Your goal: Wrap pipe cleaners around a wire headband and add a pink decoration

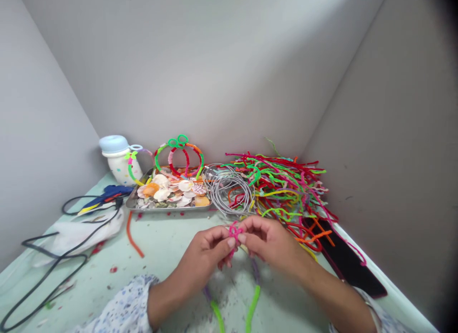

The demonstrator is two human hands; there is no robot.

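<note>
Well, both bare hands meet in the middle of the view, above the near part of the pale green counter [161, 247]. The fingers [222, 234] of the left hand [202, 256] and the fingers [250, 226] of the right hand [274, 242] are closed from either side on a small pink pipe-cleaner loop [234, 232], grasping it between them. A purple and green pipe cleaner [253, 306] drops from the hands toward the near edge of the view, and white sleeves with a small blue print [121, 309] cover both forearms near the bottom.

Farther off, a steel tray [168, 210] holds a heap of seashells [168, 190], with pipe-cleaner rings [179, 156] standing at its far side. To the left of the tray sits a white dotted jar [119, 166] with a pale blue lid [113, 144]. Nearer on the left lie a blue hot glue gun [107, 194], its black cord [46, 275] and a crumpled white cloth [78, 233], seemingly fabric, though the view is poor. An orange pipe cleaner [132, 235] lies just left of the hands. On the right, a coil of grey wire [231, 192] touches a tangled pile of multicoloured pipe cleaners [282, 194], which partly overlaps a flat black slab [347, 259].
</note>
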